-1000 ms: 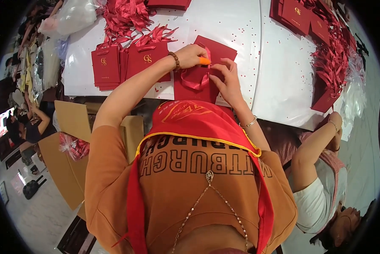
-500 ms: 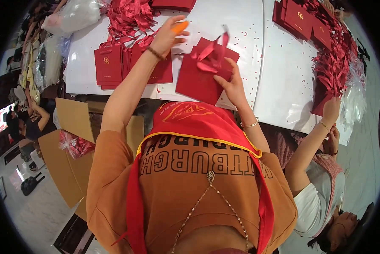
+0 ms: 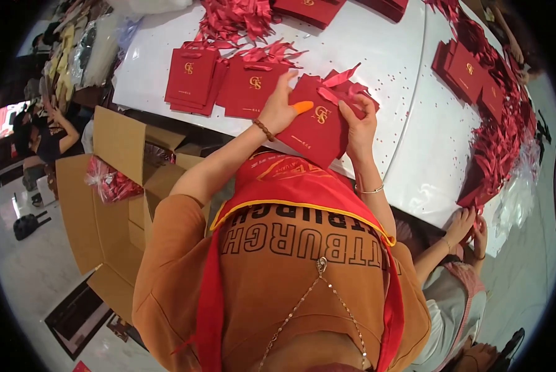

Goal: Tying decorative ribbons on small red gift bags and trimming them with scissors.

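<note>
Head view: a flat dark-red card bag with gold emblem (image 3: 313, 129) is at the white table's (image 3: 425, 168) near edge, within easy reach; left hand (image 3: 278, 113) half open, thumb over its left side, seemingly steadying it; right hand (image 3: 359, 119) narrowed by pink-red satin ribbon (image 3: 340, 77), pinch unclear.

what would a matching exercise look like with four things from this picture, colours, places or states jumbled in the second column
Column one
1. left hand
2. right hand
3. cardboard box
4. apron

Column two
A. red with a yellow edge
B. fingertips at the ribbon of the front bag
C. brown, with flaps open
D. wears something orange

Right pairs: 1-D, 2-B, 3-C, 4-A
</note>
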### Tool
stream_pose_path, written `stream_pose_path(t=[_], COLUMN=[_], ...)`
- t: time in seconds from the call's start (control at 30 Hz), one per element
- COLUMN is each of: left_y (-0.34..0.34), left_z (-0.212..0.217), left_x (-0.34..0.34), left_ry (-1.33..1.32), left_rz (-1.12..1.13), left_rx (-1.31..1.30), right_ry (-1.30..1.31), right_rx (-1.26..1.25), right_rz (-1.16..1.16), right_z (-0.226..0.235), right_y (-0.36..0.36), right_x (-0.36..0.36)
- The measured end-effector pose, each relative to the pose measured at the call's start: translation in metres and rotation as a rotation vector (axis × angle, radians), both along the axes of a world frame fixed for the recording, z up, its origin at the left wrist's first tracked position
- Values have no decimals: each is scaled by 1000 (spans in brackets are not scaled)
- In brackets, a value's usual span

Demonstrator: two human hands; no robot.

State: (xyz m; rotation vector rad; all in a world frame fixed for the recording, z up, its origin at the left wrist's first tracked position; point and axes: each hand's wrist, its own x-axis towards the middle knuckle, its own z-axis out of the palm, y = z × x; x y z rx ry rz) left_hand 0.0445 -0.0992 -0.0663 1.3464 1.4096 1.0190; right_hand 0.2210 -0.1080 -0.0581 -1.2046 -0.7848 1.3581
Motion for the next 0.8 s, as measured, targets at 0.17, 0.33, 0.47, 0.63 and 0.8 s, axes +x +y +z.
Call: stream_pose_path(t=[0.17, 0.33, 0.47, 0.63, 0.8], left_y=[34, 35, 33, 80, 166], left_z=[12, 5, 4, 8, 16], left_x=[-81, -118, -114, -106, -91], left_ry=[-5, 895, 1242, 1248, 932], left_rz=[93, 202, 131, 75, 161], left_rx=[152, 45, 219, 340, 250], right_ry=[15, -925, -1089, -1262, -1210], right_rx=[39, 394, 460, 555, 501], right_rz=[156, 200, 365, 340, 317], right_z=[6, -15, -19, -48, -51], right_y=[7, 24, 31, 28, 28], right_x=[-2, 24, 27, 28, 29])
